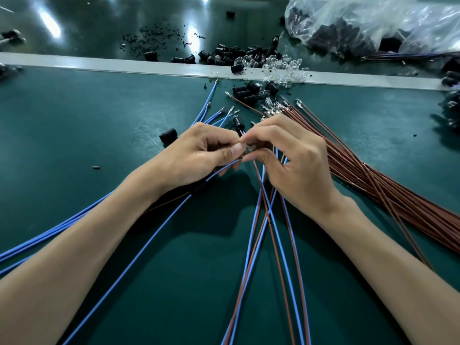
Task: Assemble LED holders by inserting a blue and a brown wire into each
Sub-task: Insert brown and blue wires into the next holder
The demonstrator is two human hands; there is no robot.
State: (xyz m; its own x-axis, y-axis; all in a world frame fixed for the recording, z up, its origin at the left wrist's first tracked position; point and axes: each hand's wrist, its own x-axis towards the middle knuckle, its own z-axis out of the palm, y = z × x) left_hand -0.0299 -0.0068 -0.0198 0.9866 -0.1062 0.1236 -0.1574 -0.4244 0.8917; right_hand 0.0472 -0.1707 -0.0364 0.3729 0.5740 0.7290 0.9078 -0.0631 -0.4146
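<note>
Centrally, above the matte green table, two hands fingertip to fingertip: left hand and right hand, fingers curled, both pinching one small clear part. Just beyond the fingertips, one tilted black holder, cylindrical. Under the left thumb, one blue wire, thin and smooth, stretching toward the near edge. Just left of the left hand, one lone ribbed holder, lying on its side. Beside the right hand, a dense brown wire bundle with metal tips, too many to count. Beneath the wrists, crossed wires, roughly three blue and three brown. Past a pale strip, a heap of holders and clear LEDs; one crinkled plastic bag.
</note>
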